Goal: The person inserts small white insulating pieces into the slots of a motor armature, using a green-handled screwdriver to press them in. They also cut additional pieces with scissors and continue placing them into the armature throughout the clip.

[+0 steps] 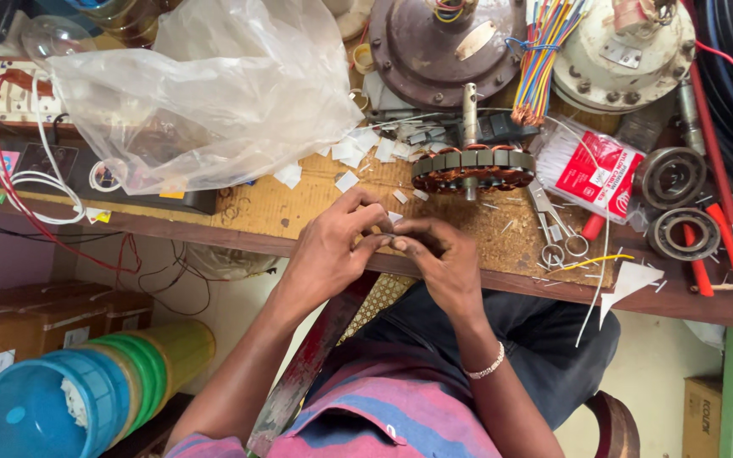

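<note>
My left hand (pixel 332 246) and my right hand (pixel 439 254) meet fingertip to fingertip at the front edge of the wooden workbench (pixel 299 216). Together they pinch a small white paper slip (pixel 394 218), mostly hidden by the fingers. Just beyond them lies a motor stator (pixel 472 168) with copper windings on a steel shaft. Loose white paper slips (pixel 358 153) are scattered around it. A beaded bracelet (pixel 485 367) circles my right wrist.
A crumpled clear plastic bag (pixel 214 93) covers the left of the bench. Brown and cream motor housings (pixel 443 42) (pixel 625 51), coloured wires (pixel 545 51), bearings (pixel 672 178), scissors (pixel 553 229) and red-handled pliers (pixel 723 246) crowd the back and right. Stacked plastic cones (pixel 69 394) lie below left.
</note>
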